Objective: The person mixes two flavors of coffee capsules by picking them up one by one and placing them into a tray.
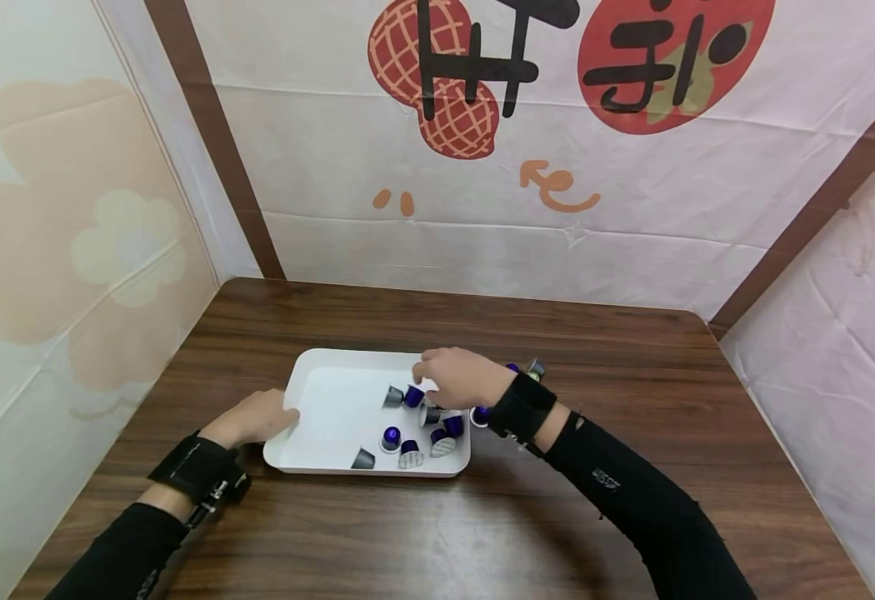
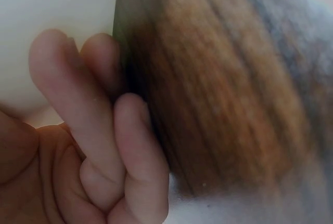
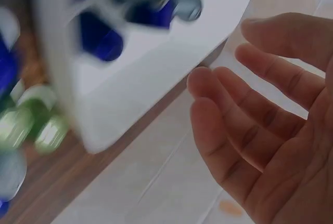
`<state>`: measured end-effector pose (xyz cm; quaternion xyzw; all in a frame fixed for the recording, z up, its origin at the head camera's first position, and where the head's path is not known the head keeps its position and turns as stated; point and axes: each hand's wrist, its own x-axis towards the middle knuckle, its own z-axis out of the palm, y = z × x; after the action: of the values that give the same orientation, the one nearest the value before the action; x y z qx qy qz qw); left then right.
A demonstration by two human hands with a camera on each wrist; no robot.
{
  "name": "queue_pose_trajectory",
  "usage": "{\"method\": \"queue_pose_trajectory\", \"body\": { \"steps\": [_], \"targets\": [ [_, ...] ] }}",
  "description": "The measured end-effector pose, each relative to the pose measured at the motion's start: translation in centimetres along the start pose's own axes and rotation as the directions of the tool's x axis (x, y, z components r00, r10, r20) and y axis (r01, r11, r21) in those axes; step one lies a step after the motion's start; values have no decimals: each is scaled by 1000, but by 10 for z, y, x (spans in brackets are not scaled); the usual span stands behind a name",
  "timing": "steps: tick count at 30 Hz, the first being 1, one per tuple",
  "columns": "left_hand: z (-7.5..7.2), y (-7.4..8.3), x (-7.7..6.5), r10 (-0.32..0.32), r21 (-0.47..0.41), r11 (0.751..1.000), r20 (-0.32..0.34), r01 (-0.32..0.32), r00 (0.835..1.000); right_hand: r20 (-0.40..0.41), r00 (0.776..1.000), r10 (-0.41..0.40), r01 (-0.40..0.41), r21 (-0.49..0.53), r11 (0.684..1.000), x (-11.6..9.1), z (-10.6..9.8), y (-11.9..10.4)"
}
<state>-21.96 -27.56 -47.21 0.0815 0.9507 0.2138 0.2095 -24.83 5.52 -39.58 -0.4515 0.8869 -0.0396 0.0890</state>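
Over the white tray (image 1: 328,400), our right grip (image 1: 460,377) is empty, fingers loosely parted near capsules (image 1: 413,397) lying inside. Our left grip (image 1: 253,417) pinches the tray's edge; steady bracing should stop capsules rolling.

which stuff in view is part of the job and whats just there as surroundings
Seemingly part of the job:
white tray
blue and grey capsules in it
capsules beside its right edge
left hand, at the tray's left edge
right hand, over its right part

Likely just surroundings:
wooden table
printed backdrop
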Motion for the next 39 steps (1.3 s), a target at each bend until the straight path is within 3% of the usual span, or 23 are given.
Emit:
{"method": "queue_pose_trajectory", "body": {
  "steps": [5, 10, 23, 39],
  "targets": [
    [0, 2, -2, -15, -9, 1000, 5, 15, 1000, 11, 997, 73, -74, 28, 997, -29, -4, 26],
    [-1, 2, -1, -30, -7, 1000, 11, 31, 999, -12, 997, 75, -75, 27, 997, -52, 3, 43],
    [-2, 2, -2, -39, -2, 999, 26, 39, 999, -35, 987, 159, -158, 5, 987, -103, 24, 60],
    [0, 3, -1, -44, -17, 999, 18, 44, 999, 3, 977, 212, -211, 101, 972, -126, 49, 71]
  ]
}}
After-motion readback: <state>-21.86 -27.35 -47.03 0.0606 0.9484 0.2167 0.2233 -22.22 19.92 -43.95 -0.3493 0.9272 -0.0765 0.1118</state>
